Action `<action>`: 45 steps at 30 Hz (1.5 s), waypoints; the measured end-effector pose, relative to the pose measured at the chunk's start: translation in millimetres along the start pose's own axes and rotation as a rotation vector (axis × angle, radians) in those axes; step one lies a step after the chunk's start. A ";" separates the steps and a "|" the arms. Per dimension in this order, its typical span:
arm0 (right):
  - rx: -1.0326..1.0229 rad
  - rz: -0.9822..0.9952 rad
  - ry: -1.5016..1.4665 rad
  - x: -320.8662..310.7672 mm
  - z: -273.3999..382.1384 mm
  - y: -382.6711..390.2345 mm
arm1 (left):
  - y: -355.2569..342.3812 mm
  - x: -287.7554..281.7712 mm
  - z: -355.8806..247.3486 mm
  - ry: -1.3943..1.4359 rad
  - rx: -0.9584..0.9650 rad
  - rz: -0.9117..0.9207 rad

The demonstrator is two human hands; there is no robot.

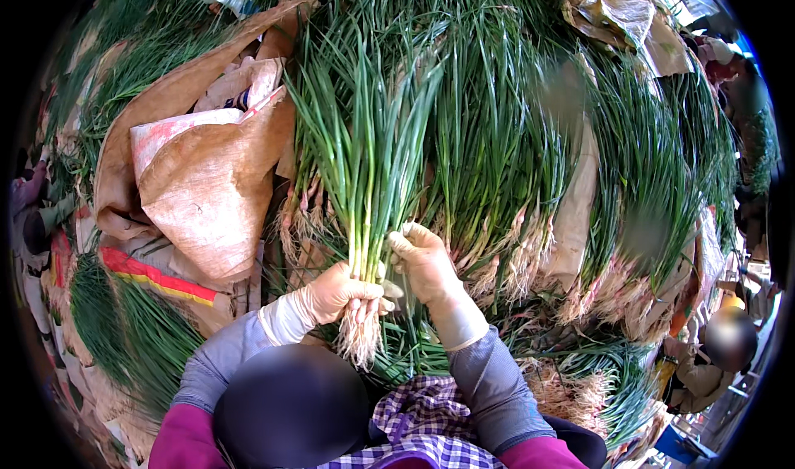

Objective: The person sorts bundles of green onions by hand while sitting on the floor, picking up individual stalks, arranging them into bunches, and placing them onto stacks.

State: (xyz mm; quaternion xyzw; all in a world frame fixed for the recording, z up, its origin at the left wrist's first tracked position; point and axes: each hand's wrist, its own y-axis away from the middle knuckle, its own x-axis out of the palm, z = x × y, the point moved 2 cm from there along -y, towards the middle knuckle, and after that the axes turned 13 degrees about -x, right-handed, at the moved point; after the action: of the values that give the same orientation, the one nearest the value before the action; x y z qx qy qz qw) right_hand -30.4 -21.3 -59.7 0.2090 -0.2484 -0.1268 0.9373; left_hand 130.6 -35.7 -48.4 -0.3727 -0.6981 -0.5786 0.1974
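Observation:
A bunch of spring onions [364, 196] stands out in front of me, green leaves pointing away and pale, stringy roots [360, 336] hanging toward me. My left hand [339, 291], in a pale glove, is wrapped round the white stems just above the roots. Against the right side of the same bunch, my right hand [426, 266] is closed in a pinch, also gloved. What lies between its fingertips is too small to make out. Just beyond both hands, more spring onions [489, 154] lie in a thick row, roots toward me.
A folded brown woven sack [207, 187] lies at the left, above a sack edge with a red and yellow stripe [157, 277]. More onions [638, 163] are heaped at the right. Another pile with roots [571, 394] sits at my lower right. People [704, 370] are at the right rim.

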 end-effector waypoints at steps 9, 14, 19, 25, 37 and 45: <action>-0.165 -0.265 1.084 -23.7 16.0 -17.8 | 7.2 25.5 2.6 0.224 0.046 0.055; -0.181 0.006 1.522 -48.4 15.3 -17.1 | 10.1 -34.6 -10.5 0.370 0.099 -0.064; -0.128 -0.190 1.548 -32.2 -7.2 -50.8 | 35.6 20.9 -41.9 0.247 0.341 0.359; -0.233 -0.039 1.570 4.6 -18.2 -36.5 | 36.8 22.7 -35.4 0.164 0.320 0.261; -0.117 -0.449 1.043 -77.1 18.7 -42.0 | 3.7 21.6 -15.5 0.272 0.016 0.090; 0.058 0.012 0.407 -18.2 37.9 24.1 | -0.8 17.2 -9.6 -0.073 0.031 -0.106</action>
State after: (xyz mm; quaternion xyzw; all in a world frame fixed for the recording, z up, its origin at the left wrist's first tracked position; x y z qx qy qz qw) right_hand -62.1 -6.4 -26.3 0.2560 -0.0586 -0.0693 0.9624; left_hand 117.4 -39.8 -34.3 -0.3527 -0.7325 -0.5635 0.1466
